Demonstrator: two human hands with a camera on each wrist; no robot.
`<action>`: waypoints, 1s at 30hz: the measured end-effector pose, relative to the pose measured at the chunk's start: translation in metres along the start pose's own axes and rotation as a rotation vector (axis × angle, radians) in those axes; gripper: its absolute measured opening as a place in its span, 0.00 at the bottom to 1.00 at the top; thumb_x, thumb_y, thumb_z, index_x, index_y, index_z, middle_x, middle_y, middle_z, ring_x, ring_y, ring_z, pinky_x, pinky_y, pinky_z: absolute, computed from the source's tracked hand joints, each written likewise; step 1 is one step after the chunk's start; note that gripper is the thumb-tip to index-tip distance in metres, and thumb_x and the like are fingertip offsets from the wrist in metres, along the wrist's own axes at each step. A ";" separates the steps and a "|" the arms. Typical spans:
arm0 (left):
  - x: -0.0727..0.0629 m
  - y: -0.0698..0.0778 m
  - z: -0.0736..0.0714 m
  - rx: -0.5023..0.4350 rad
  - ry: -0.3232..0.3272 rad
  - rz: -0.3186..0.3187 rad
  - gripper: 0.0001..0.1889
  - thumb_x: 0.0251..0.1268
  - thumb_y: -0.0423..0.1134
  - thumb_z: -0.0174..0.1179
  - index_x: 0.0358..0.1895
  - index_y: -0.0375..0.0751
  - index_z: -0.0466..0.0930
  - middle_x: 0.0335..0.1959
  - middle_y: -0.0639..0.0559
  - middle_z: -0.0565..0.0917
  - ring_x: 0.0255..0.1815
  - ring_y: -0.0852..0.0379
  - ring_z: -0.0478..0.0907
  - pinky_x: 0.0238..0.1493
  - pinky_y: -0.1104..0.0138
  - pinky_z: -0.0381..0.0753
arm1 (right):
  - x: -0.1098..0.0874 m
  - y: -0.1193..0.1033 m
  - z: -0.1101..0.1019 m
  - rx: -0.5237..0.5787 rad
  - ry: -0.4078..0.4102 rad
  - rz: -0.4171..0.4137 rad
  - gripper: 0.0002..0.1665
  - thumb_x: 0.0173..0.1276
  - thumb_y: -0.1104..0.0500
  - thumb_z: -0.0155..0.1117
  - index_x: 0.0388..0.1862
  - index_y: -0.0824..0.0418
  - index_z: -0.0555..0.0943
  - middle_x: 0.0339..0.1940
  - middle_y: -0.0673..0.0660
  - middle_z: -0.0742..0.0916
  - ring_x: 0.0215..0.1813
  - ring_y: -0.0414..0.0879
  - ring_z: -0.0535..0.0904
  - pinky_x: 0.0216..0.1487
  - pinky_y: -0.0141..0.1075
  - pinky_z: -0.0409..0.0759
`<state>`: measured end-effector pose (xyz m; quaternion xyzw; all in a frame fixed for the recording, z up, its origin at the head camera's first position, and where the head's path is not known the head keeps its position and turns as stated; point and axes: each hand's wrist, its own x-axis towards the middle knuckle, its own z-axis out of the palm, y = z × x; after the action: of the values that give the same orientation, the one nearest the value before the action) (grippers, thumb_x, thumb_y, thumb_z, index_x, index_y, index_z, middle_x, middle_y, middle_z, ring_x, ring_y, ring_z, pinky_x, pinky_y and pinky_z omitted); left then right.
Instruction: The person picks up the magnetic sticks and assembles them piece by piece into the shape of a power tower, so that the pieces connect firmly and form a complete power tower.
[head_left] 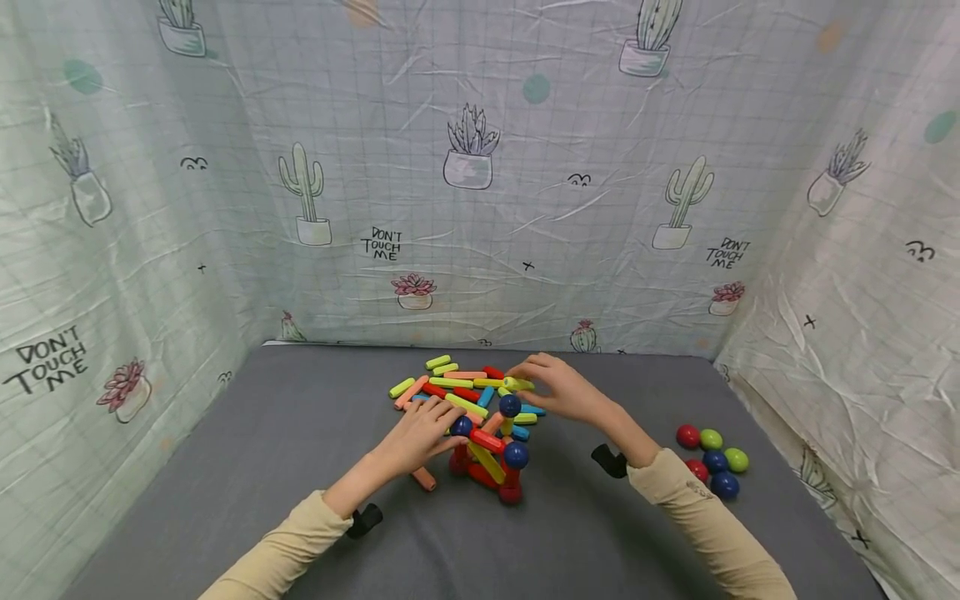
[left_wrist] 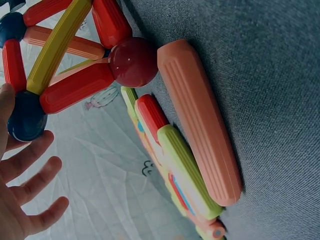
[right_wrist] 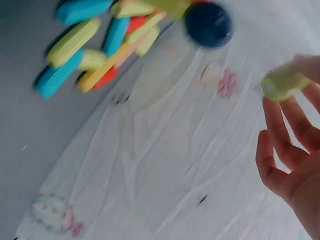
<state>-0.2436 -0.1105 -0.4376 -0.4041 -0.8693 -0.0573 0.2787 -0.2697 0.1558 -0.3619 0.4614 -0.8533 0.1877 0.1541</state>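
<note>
On the grey desk [head_left: 600, 533], near its middle, stands our frame of rods and balls [head_left: 487, 441], dark red balls low down and blue ones higher up. With our left hand [head_left: 416, 435] we pinch a blue ball [left_wrist: 27, 117] at one corner, thumb and forefinger against it, the other fingers spread. In our right hand [head_left: 566, 392] we hold a yellow-green rod [right_wrist: 282, 84] between thumb and fingers, raised above the desk. Behind the frame we have loose rods [head_left: 467, 405] in a heap; an orange rod [left_wrist: 200, 125] lies just beside a dark red ball [left_wrist: 132, 62]. Well to our right sit six balls [head_left: 716, 461], red, green and blue.
</note>
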 end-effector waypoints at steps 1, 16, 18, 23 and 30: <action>0.000 0.000 0.000 0.006 -0.005 -0.003 0.21 0.59 0.54 0.53 0.49 0.44 0.74 0.42 0.53 0.78 0.43 0.56 0.72 0.42 0.61 0.71 | 0.003 -0.004 0.002 0.013 -0.028 -0.015 0.16 0.57 0.62 0.63 0.46 0.58 0.78 0.39 0.52 0.81 0.39 0.42 0.74 0.37 0.31 0.75; -0.003 -0.002 0.003 0.041 0.059 0.011 0.19 0.55 0.55 0.57 0.43 0.46 0.75 0.37 0.55 0.79 0.40 0.56 0.71 0.36 0.63 0.70 | 0.018 -0.009 0.038 -0.030 -0.139 -0.054 0.16 0.59 0.56 0.61 0.47 0.53 0.80 0.43 0.50 0.83 0.38 0.42 0.71 0.36 0.30 0.67; -0.003 -0.002 0.003 0.027 0.038 0.000 0.19 0.56 0.55 0.56 0.45 0.46 0.74 0.39 0.55 0.78 0.41 0.56 0.71 0.38 0.62 0.70 | 0.018 -0.009 0.040 -0.043 -0.148 -0.045 0.16 0.59 0.55 0.61 0.48 0.52 0.80 0.43 0.49 0.83 0.37 0.41 0.69 0.33 0.28 0.63; -0.002 -0.001 0.001 -0.006 -0.008 -0.022 0.19 0.56 0.53 0.56 0.46 0.46 0.74 0.40 0.54 0.78 0.42 0.57 0.71 0.41 0.61 0.70 | 0.019 -0.012 0.043 -0.102 -0.187 -0.041 0.17 0.59 0.55 0.61 0.49 0.48 0.79 0.40 0.48 0.82 0.37 0.40 0.67 0.32 0.27 0.57; -0.003 -0.001 -0.002 -0.059 -0.018 -0.032 0.19 0.55 0.52 0.58 0.46 0.47 0.75 0.41 0.55 0.78 0.43 0.57 0.72 0.43 0.60 0.71 | 0.022 -0.016 0.046 -0.162 -0.247 -0.020 0.18 0.59 0.56 0.62 0.50 0.46 0.79 0.40 0.48 0.82 0.38 0.41 0.66 0.32 0.30 0.56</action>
<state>-0.2420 -0.1138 -0.4379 -0.3985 -0.8761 -0.0837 0.2581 -0.2716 0.1106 -0.3901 0.4756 -0.8734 0.0586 0.0867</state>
